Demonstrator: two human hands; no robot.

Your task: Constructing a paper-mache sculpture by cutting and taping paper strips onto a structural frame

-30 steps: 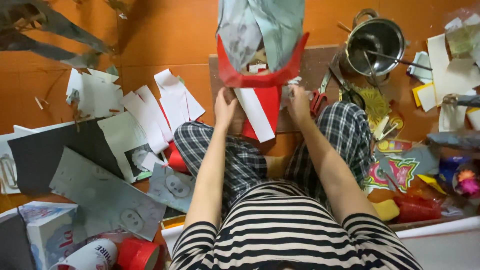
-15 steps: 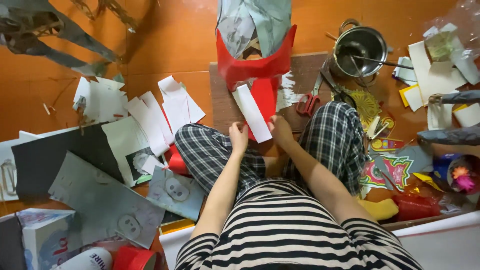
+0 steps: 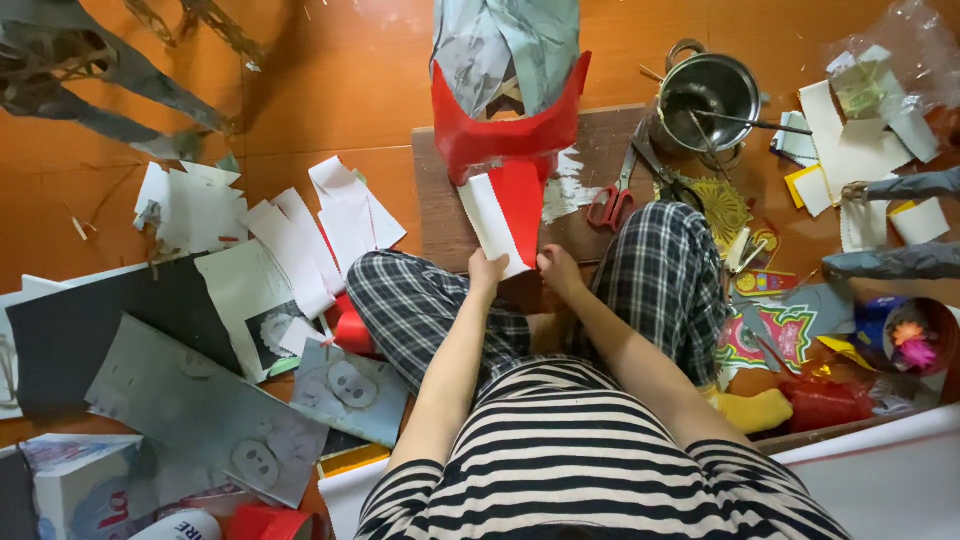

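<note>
I sit cross-legged in plaid trousers on an orange floor. My left hand [image 3: 487, 270] and my right hand [image 3: 558, 272] both pinch the near end of a red paper piece with a white underside [image 3: 505, 212]. That piece hangs from a red-and-grey paper figure [image 3: 508, 90] standing on a brown board [image 3: 440, 190]. The hands are close together, just in front of my knees.
Red-handled scissors [image 3: 612, 205] lie on the board's right. A metal pot [image 3: 708, 92] with a stick stands behind them. White paper scraps [image 3: 300, 230], grey sheets with cut-out holes [image 3: 200, 420] and a black sheet [image 3: 80, 320] cover the left; coloured paper bits [image 3: 790, 330] lie right.
Both hands have drawn back from the figure's base toward my lap, pulling the red-and-white piece's end nearer. The view shifted slightly.
</note>
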